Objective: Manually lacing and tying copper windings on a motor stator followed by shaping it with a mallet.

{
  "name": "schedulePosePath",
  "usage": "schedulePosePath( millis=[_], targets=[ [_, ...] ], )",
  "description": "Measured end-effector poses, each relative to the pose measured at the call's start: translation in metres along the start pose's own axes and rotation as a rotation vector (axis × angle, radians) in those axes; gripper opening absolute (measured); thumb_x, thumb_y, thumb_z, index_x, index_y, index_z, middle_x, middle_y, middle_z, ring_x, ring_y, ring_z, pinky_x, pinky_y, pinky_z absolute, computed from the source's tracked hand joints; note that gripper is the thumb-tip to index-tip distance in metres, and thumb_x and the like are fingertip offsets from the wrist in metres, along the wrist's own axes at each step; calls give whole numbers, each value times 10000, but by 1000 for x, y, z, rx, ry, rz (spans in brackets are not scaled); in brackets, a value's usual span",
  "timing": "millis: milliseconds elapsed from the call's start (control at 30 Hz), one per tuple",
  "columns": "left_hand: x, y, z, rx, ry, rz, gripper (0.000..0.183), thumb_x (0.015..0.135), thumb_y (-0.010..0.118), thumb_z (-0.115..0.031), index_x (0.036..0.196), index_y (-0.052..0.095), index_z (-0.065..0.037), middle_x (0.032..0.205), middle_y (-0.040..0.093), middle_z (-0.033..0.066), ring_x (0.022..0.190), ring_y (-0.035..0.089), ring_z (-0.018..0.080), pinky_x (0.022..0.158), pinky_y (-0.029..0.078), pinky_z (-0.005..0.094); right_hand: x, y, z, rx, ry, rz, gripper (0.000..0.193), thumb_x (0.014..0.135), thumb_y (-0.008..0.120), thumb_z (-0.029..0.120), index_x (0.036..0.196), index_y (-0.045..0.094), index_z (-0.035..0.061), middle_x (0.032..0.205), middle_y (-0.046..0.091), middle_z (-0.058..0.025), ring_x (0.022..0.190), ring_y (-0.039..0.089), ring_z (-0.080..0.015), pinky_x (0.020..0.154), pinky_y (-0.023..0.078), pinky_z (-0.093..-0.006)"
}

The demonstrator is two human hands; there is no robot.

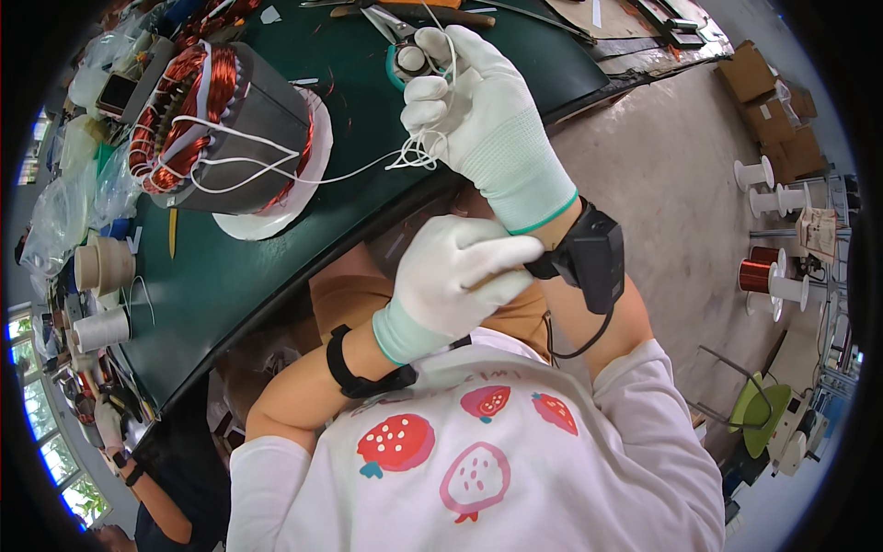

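My right hand [483, 115], in a white glove, is raised at the table's edge with fingers curled round a white cord [418, 152]. The cord runs in loose loops to a grey motor stator [262, 115] with copper windings [193, 106], laced with the same cord. Scissors [391, 60] with teal handles are at my right fingertips; one fingertip appears inside a handle ring. My gloved left hand [451, 276] reaches across to my right wrist, fingers stretched out and touching the black strap of a device [593, 258] there.
The stator sits on a white round disc [313, 175] on the green table [193, 294]. Tape rolls [97, 267], plastic bags [60, 216] and a yellow stick [172, 233] lie leftward. Another person's arm [161, 501] shows lower left. Wire spools [768, 276] and a green chair [763, 414] stand right.
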State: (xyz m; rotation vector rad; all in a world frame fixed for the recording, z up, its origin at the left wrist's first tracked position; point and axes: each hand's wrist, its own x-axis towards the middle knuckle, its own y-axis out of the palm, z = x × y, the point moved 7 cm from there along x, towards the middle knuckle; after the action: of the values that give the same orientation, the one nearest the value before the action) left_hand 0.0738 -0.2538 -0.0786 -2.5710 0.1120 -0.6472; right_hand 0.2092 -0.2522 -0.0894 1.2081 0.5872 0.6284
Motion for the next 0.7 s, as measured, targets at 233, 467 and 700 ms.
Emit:
schedulePosePath(
  millis=[233,467,700],
  targets=[
    [-13,-19,2,8,-63,-99,240,739,776,-29,958,691,-75,984,662,95,915,629,268,816,514,357,11,0,-12,44,-1,30,281,1025,530,315,1026,637,55,936,604,-88,659,485,-116,542,408,-241],
    [-9,-102,-34,96,-19,28,197,788,727,-36,980,695,-73,1046,683,82,977,647,272,887,508,366,-33,32,-18,-1032,-201,-87,417,1077,447,378,1219,605,19,816,581,5,548,414,-12,450,320,-167],
    [30,-233,-44,1028,22,-161,430,762,678,49,1168,695,-91,1270,633,122,1143,603,282,979,465,362,-40,36,-47,-821,117,-18,332,1087,415,269,1196,604,19,810,649,-13,490,411,5,440,307,-148]
  ],
)
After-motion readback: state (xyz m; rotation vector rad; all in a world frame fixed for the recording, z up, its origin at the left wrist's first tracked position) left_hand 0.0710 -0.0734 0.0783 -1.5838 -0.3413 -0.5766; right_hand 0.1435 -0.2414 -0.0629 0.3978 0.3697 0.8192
